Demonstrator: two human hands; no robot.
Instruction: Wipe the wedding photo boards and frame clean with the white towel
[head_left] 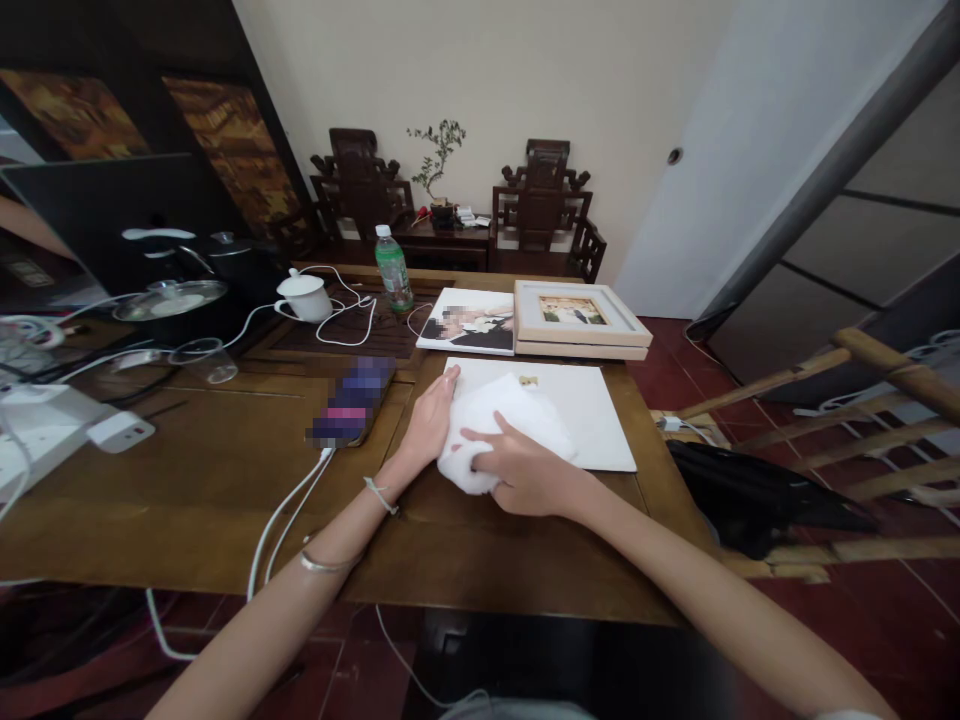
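Observation:
A flat white panel [611, 420] lies on the wooden table, with a small gold-coloured mark near its far edge. My left hand [433, 415] rests along the panel's left edge, its fingers stretched out and holding nothing. Bunched on the panel's near-left part is a white cloth [525, 415], perhaps tissue. My right hand [525, 470] grips and presses this cloth, some fingers spread over it and others curled into its folds. The cloth covers part of the panel and hides some fingertips.
Behind the panel lie a photo print [472, 335] and stacked pale frames [581, 320]. A phone [352, 400] on a cable is to the left. Farther off stand a green-labelled bottle [394, 270], a white lidded cup [304, 297] and a clear plastic cup [206, 360]. A bamboo chair [885, 350] is at right.

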